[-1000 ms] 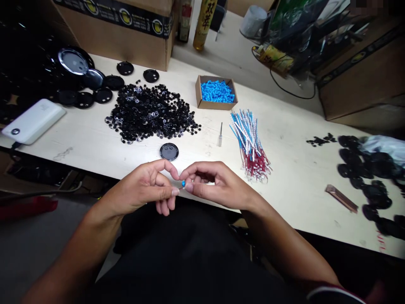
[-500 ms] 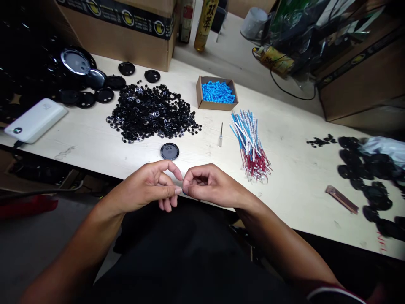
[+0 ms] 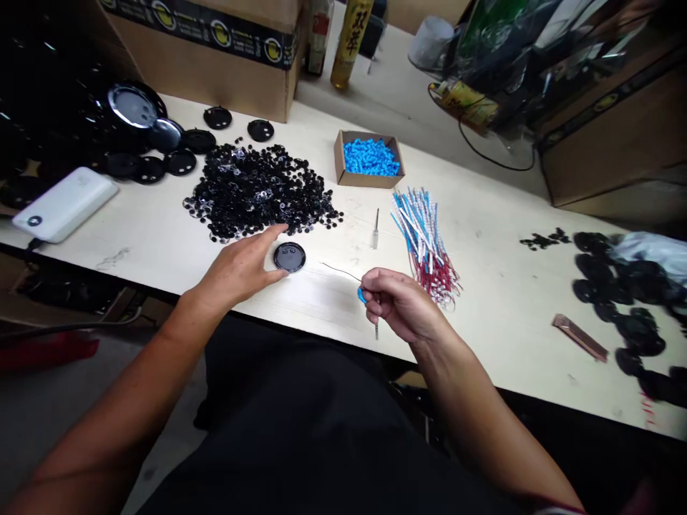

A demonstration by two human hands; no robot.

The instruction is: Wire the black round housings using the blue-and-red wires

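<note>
My right hand (image 3: 397,304) pinches a small blue part (image 3: 361,295), and a thin dark wire (image 3: 340,270) runs from it to the left. A short metal pin (image 3: 376,330) shows below those fingers. My left hand (image 3: 241,268) lies flat and open on the pale table (image 3: 494,315), its fingertips just beside a round black disc with two holes (image 3: 290,257). Above that hand spreads a heap of small black and clear rings (image 3: 257,192).
A cardboard box of blue pieces (image 3: 369,159) and a small screwdriver (image 3: 375,230) sit beyond my right hand. Nearby lies a bundle of blue-white and red wires (image 3: 425,243). Black discs (image 3: 617,300) stand at the right, and a white power bank (image 3: 64,205) lies at the left.
My hands have come apart. The left moved forward and left to the black disc and let go of the blue part; the right moved right, holding it with its wire.
</note>
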